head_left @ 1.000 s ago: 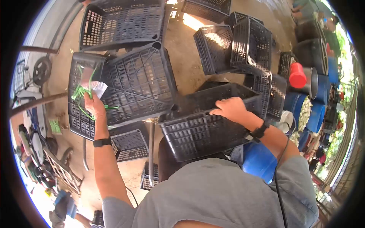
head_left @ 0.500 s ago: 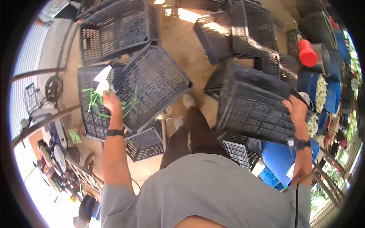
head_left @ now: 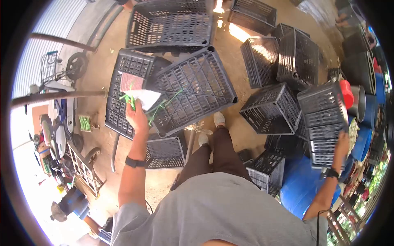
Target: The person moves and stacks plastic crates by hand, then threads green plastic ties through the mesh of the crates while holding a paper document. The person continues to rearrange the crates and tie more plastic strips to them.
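My left hand [head_left: 137, 115] is closed around a few green stalks [head_left: 130, 100]. A white sheet [head_left: 147, 98] is at its fingertips, and a reddish piece [head_left: 131, 82] shows just beyond. Beneath lies an upturned black plastic crate [head_left: 133, 67], with a second crate [head_left: 193, 90] tilted against it. Thin green strands [head_left: 163, 107] lie across that second crate. On the right, my right hand [head_left: 341, 143] grips the edge of another black crate [head_left: 326, 117], which is tipped on its side; the fingers are partly hidden.
More black crates [head_left: 298, 59] are scattered ahead on the dirt floor. A blue barrel [head_left: 301, 184] stands at my right, near a red container [head_left: 347, 93]. Wooden poles [head_left: 61, 98] and a motorbike [head_left: 57, 135] are at the left. Another person [head_left: 69, 205] is at lower left.
The crate in my right hand has swung away to the right and turned. My left hand has lifted stalks off the upturned crate, and the white sheet has shifted. The view has turned left.
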{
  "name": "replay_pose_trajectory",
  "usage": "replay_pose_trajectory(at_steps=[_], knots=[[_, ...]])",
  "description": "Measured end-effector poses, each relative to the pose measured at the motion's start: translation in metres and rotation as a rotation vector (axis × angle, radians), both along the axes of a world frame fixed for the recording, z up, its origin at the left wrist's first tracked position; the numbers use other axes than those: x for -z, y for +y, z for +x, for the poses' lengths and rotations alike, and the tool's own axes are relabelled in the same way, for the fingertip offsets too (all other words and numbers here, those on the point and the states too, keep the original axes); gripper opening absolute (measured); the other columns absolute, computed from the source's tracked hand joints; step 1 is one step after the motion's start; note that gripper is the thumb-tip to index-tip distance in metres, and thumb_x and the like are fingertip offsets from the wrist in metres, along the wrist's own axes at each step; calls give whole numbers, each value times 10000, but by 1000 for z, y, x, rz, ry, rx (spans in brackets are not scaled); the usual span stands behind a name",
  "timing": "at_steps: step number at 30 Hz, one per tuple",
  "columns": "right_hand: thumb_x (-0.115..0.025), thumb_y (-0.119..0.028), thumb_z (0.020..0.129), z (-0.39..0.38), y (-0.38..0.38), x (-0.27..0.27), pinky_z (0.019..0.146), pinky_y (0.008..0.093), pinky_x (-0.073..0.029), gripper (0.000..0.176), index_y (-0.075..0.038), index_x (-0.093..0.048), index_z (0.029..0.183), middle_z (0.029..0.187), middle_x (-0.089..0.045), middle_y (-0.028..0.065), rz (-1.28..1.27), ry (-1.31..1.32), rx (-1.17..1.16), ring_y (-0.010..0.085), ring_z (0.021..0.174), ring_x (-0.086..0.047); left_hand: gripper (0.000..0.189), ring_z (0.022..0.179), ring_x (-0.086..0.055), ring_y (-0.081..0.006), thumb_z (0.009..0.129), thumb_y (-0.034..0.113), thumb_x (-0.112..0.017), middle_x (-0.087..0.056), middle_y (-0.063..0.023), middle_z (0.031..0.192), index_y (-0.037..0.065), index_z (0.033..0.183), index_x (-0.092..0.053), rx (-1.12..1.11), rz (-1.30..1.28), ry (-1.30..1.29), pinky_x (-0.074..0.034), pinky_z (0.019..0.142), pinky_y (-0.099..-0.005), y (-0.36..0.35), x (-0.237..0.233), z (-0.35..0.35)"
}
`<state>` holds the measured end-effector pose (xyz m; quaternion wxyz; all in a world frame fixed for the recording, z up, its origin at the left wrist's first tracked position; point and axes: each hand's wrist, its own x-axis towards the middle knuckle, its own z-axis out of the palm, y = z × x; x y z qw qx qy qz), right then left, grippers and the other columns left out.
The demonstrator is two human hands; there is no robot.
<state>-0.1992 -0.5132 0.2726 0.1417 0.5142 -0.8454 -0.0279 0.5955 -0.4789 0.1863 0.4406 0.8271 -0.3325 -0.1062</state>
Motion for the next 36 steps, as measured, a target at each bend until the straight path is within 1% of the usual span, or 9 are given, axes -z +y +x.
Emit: replay_pose_trajectory(at_steps=[1,4,8,15,18,24,30,34,36], knots=[[-631,-418,769,59,-4,14,726,476,-467,403,-80,-610,988,897,-623,209,166,309,25,370,840,-582,203,576,-429,-154,849,165,-547,-516,-86,641,-35,879,-566,-24,-28,50,-360,529,-324,14,1,2],[-650,-200,714,231,-48,53,914,424,-398,428,-20,-583,1096,1079,-575,205,144,-411,-446,353,1025,-524,171,592,-403,-81,856,123,-556,-495,2,663,-43,895,-553,-96,-128,281,-331,491,-259,54,-21,-12],[-714,-322,731,384,-120,204,957,405,-358,601,37,-508,1167,1172,-494,246,211,-1069,-732,370,1116,-446,176,549,-362,-1,867,96,-562,-455,79,688,36,1032,-558,-227,-193,464,-245,450,-182,120,-16,-10],[-722,-290,694,485,-165,227,774,436,-441,488,42,-512,984,901,-604,254,380,-1169,-715,394,882,-580,165,598,-421,-29,854,79,-557,-504,44,747,17,1006,-572,-418,-176,463,-309,498,-185,215,-31,4],[-702,-244,688,472,-128,179,710,429,-458,392,12,-533,933,836,-620,231,310,-1080,-806,424,814,-582,146,566,-423,-45,837,94,-547,-507,20,687,-26,915,-574,-538,-392,478,-322,459,-220,219,-24,0],[-662,-51,575,453,-133,-64,538,295,-397,215,-15,-479,683,595,-481,66,51,-839,-909,120,568,-433,142,544,-423,-133,786,96,-553,-489,-37,590,-43,764,-531,-481,-150,326,-362,493,-325,224,0,1],[-665,-33,550,452,-257,-206,590,420,-427,238,-16,-475,694,632,-525,158,-167,-105,-1154,326,622,-546,120,541,-426,-93,780,83,-537,-472,-31,571,-35,761,-543,-496,-368,384,-358,487,-287,194,-14,-7],[-625,-62,636,502,-262,-274,674,469,-458,290,-48,-514,904,843,-597,200,-309,-91,-923,387,811,-585,118,536,-401,-94,791,76,-524,-469,-25,572,-38,771,-544,-502,-379,312,-341,483,-293,197,-26,-11],[-560,-58,700,518,-276,-256,644,482,-462,249,-68,-490,938,863,-584,165,-689,-19,-1283,396,751,-575,119,551,-395,-85,793,74,-521,-477,0,598,-42,782,-549,-558,-416,427,-334,489,-280,198,-24,-14]])
